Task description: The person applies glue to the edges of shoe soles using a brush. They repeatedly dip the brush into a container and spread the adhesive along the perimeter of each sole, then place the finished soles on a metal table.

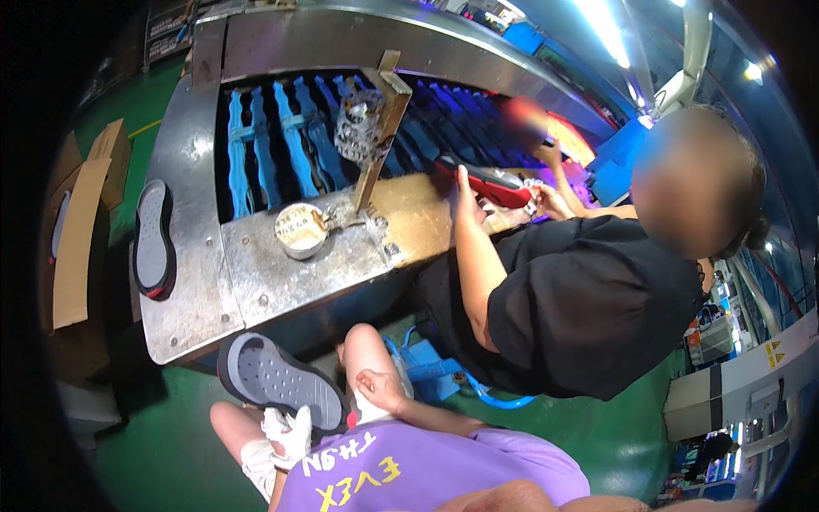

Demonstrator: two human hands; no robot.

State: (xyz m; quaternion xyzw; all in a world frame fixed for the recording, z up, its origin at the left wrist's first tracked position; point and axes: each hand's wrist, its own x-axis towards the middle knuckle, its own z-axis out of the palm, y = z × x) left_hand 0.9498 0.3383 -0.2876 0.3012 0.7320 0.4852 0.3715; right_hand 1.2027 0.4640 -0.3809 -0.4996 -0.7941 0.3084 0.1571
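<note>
A grey shoe sole (277, 380) with a dark rim and round holes in its bed lies across my lap. My left hand (288, 433), in a white glove, is closed on the sole's lower edge. My right hand (380, 391) is bare, its fingers curled together over my right thigh, just right of the sole. Whether anything small is between those fingers I cannot make out. Another grey sole (153, 243) with a black and red rim rests on the metal bench corner.
Blue slats (294, 141) fill the metal machine ahead. A white-topped round pot (300, 230) stands on its ledge beside an upright wooden bar (380, 145). At right, a co-worker in black handles a red-edged sole (495, 183). Cardboard (84, 243) stands at left.
</note>
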